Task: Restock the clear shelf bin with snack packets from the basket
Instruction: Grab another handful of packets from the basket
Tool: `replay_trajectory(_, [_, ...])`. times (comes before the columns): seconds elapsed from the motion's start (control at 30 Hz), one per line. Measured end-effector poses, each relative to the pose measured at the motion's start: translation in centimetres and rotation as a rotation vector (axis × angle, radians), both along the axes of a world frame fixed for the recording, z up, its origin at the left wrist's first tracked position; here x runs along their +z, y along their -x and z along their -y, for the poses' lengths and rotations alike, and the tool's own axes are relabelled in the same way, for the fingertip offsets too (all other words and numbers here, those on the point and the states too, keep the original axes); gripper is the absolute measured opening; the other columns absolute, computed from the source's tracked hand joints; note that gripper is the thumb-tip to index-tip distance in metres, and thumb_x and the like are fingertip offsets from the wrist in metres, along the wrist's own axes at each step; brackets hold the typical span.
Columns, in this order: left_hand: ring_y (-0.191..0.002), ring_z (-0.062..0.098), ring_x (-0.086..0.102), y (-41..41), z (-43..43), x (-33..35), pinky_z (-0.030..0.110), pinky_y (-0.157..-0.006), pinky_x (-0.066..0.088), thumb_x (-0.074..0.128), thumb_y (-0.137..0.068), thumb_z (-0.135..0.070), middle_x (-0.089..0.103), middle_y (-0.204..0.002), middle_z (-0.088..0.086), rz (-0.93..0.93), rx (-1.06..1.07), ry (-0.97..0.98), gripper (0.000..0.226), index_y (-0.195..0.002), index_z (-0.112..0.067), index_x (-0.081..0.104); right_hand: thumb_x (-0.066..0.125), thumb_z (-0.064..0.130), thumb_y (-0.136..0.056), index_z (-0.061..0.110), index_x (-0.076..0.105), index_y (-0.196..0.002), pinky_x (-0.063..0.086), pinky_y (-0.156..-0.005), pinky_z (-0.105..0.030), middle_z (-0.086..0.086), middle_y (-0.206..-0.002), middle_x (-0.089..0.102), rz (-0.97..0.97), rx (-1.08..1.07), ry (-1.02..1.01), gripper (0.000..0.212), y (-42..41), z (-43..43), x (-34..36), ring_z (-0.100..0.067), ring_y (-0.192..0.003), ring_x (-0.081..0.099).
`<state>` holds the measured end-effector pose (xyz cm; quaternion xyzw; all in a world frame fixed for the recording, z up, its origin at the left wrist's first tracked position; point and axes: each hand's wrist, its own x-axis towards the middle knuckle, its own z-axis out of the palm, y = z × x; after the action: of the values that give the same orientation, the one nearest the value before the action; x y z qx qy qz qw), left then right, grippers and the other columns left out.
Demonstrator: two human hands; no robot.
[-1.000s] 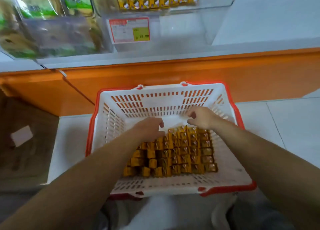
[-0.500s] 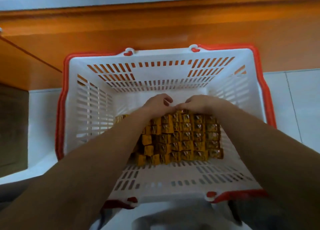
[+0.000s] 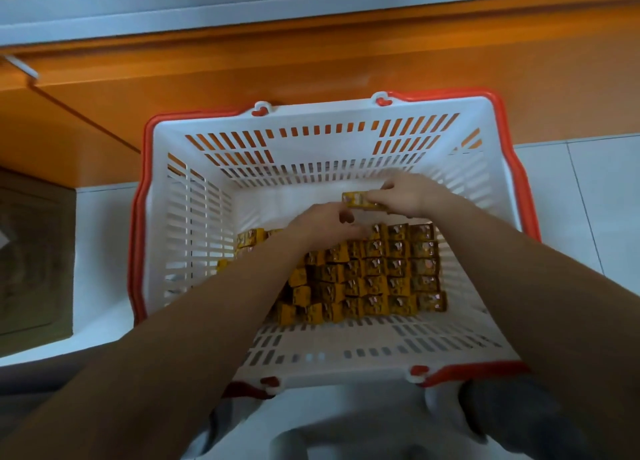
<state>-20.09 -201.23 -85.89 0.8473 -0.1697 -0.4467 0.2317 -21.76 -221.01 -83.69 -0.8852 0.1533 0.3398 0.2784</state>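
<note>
Far left: dark brown surface [image 3: 31, 251] lying flat at floor level, beside the orange shelf base [image 3: 311, 61] running across the top. Next, a white basket [image 3: 194, 217] with a red-orange rim, set on pale floor tiles [image 3: 588, 200] with its far side against that base. Inside, on the near and right part of the bottom: yellow snack packets [image 3: 381, 272] packed in tidy rows, looser and tilted along the left edge. Reaching in over the far row, the left hand [image 3: 325, 222], fingers curled down onto the packets; grip on any of them impossible to tell. Just right and slightly above, one lifted packet [image 3: 362, 200], held level and clear of the rows, over the bare far part of the basket bottom. Gripping its right end, the right hand [image 3: 405, 194], thumb and fingers curled round it. Left fingertips close to its left end, contact unclear.
</note>
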Motion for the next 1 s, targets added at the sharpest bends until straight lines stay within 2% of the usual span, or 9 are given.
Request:
replay_trajectory(0.1, [-0.126,0.024,0.056,0.5,0.2,0.4,0.039,-0.097,0.049,0.067,-0.084,-0.067,0.057,-0.144,0.001,0.043,-0.180,-0.095,0.079,-0.148,-0.026,0.050,0.051,0.064,-0.089,0.033,0.063,-0.087,0.038,-0.059,-0.028,0.003,-0.078,0.064,0.079,-0.086,-0.071,0.033,0.2,-0.1,0.7,-0.013,-0.065,0.058])
replay_trajectory(0.2, [-0.119,0.021,0.059,0.5,0.2,1.1,0.036,-0.093,0.051,0.073,-0.084,-0.057,0.064,-0.136,0.001,0.085,-0.116,-0.001,0.066,-0.140,-0.025,0.059,0.049,0.065,-0.090,0.032,0.067,-0.116,0.043,-0.066,-0.030,0.004,-0.099,0.067,0.126,-0.129,-0.104,0.046,0.4,-0.3,1.6,-0.016,-0.078,0.060])
replay_trajectory(0.4, [-0.071,0.005,0.062,-0.1,0.5,5.4,0.029,-0.065,0.045,0.075,-0.086,-0.049,0.067,-0.071,-0.011,0.113,0.009,0.222,0.023,-0.084,-0.026,0.073,0.051,0.066,-0.088,0.013,0.071,-0.116,0.049,-0.077,-0.037,-0.013,-0.120,0.067,0.168,-0.222,-0.130,0.063,0.5,-0.4,5.5,-0.021,-0.098,0.062])
replay_trajectory(0.5, [-0.068,0.010,0.059,-0.9,0.0,9.1,0.030,-0.064,0.044,0.073,-0.088,-0.048,0.061,-0.066,-0.007,0.125,0.020,0.257,0.031,-0.068,-0.025,0.066,0.051,0.075,-0.078,0.019,0.069,-0.115,0.050,-0.085,-0.040,-0.011,-0.115,0.068,0.157,-0.251,-0.190,0.070,1.0,-0.2,9.0,-0.026,-0.099,0.065])
replay_trajectory(0.57, [-0.063,0.010,0.051,-1.5,-0.6,12.4,0.030,-0.061,0.035,0.072,-0.090,-0.049,0.048,-0.061,-0.008,0.130,0.006,0.259,0.039,-0.060,-0.029,0.057,0.050,0.083,-0.065,0.030,0.066,-0.123,0.047,-0.098,-0.042,-0.001,-0.126,0.065,0.159,-0.270,-0.225,0.080,1.4,0.1,12.0,-0.026,-0.112,0.062])
replay_trajectory(0.63, [-0.072,0.010,0.052,-1.8,-1.5,15.8,0.031,-0.066,0.038,0.067,-0.091,-0.054,0.049,-0.069,-0.009,0.123,0.037,0.259,0.033,-0.077,-0.025,0.066,0.054,0.083,-0.061,0.036,0.066,-0.123,0.048,-0.096,-0.036,0.007,-0.128,0.063,0.173,-0.322,-0.295,0.079,2.0,0.4,15.1,-0.019,-0.114,0.063])
replay_trajectory(0.7, [-0.085,0.015,0.058,-1.8,-2.6,19.3,0.034,-0.076,0.046,0.063,-0.092,-0.059,0.058,-0.084,-0.007,0.142,0.101,0.279,0.041,-0.101,-0.020,0.070,0.062,0.078,-0.059,0.035,0.073,-0.105,0.057,-0.084,-0.031,0.003,-0.109,0.074,0.171,-0.376,-0.432,0.064,2.4,0.7,18.0,-0.016,-0.092,0.073])
replay_trajectory(0.83, [-0.070,0.027,0.075,-0.4,-4.3,26.8,0.035,-0.056,0.057,0.064,-0.091,-0.059,0.069,-0.087,0.012,0.146,0.360,0.512,0.037,-0.105,-0.025,0.063,0.069,0.065,-0.065,0.019,0.076,-0.103,0.056,-0.093,-0.045,-0.012,-0.104,0.076,0.179,-0.366,-0.619,0.060,3.7,0.6,24.2,-0.031,-0.092,0.074])
replay_trajectory(1.0, [-0.054,0.008,0.064,2.2,-5.6,34.6,0.024,-0.044,0.048,0.065,-0.084,-0.068,0.065,-0.066,-0.010,0.364,0.407,0.607,0.045,-0.102,-0.026,0.058,0.071,0.059,-0.073,0.018,0.078,-0.100,0.062,-0.079,-0.037,-0.014,-0.105,0.075,0.148,-0.219,-0.697,0.049,6.6,-0.5,31.2,-0.030,-0.091,0.074])
